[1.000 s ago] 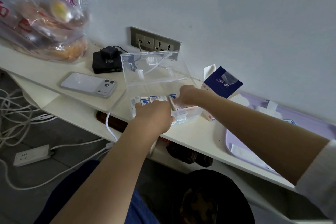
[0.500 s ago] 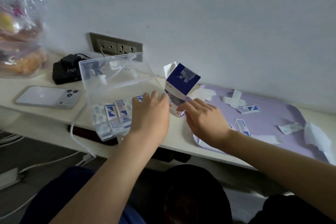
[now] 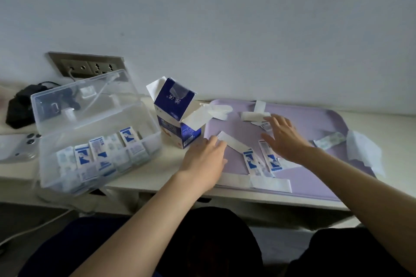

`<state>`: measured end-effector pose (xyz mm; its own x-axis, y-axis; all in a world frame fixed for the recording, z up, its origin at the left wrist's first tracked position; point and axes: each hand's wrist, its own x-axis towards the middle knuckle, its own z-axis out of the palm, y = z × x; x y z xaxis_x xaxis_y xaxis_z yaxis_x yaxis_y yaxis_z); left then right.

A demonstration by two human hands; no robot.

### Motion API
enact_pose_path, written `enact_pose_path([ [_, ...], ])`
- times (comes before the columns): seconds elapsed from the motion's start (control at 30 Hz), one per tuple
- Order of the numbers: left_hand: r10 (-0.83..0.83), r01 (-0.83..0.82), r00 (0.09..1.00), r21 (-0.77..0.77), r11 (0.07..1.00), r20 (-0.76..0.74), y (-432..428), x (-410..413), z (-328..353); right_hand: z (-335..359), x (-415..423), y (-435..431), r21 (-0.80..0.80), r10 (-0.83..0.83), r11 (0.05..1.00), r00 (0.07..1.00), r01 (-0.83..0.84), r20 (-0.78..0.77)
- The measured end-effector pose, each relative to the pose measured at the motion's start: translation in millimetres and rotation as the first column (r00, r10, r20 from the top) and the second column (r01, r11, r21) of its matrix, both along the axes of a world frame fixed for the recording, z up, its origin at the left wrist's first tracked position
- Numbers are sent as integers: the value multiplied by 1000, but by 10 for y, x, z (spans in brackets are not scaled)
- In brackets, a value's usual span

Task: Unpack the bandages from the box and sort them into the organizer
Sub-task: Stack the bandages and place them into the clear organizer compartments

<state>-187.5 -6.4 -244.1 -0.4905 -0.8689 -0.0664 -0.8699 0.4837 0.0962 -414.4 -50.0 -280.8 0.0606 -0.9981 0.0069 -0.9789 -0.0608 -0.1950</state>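
Note:
A clear plastic organizer (image 3: 148, 139) with its lid raised stands at the left, its compartments filled with several blue-and-white bandages (image 3: 101, 153). The opened blue bandage box (image 3: 174, 114) stands upright between the organizer and a lilac tray (image 3: 315, 123). Several loose bandages (image 3: 249, 161) and white strips lie scattered on the tray. My left hand (image 3: 206, 159) hovers open at the tray's left edge, its fingertips near a white strip (image 3: 233, 143). My right hand (image 3: 284, 139) is spread open over the tray's middle, above the loose bandages, holding nothing.
A phone (image 3: 16, 145) lies at the far left edge. A black charger (image 3: 20, 105) sits below a wall socket panel (image 3: 90, 66). The white shelf (image 3: 157, 175) ends just in front of the organizer and tray. My dark-clothed legs fill the bottom.
Both hands left the organizer and moved right onto the tray. The view swung right, showing the whole tray and its scattered bandages.

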Motion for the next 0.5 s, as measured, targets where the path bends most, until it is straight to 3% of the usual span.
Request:
enact_pose_path([
  [0.17, 95, -100, 992, 63, 993, 86, -197, -91, -224, -4, 0, -267, -9, -50, 999, 991, 52, 125],
  [0.33, 102, -118, 982, 94, 989, 160, -265, -139, -241, 43, 309, -521, -44, 158, 987, 968, -153, 195],
  [0.5, 94, -113, 977, 90, 990, 193, -267, -114, -207, -23, 674, -759, 6, 256, 964, 935, -265, 245],
])
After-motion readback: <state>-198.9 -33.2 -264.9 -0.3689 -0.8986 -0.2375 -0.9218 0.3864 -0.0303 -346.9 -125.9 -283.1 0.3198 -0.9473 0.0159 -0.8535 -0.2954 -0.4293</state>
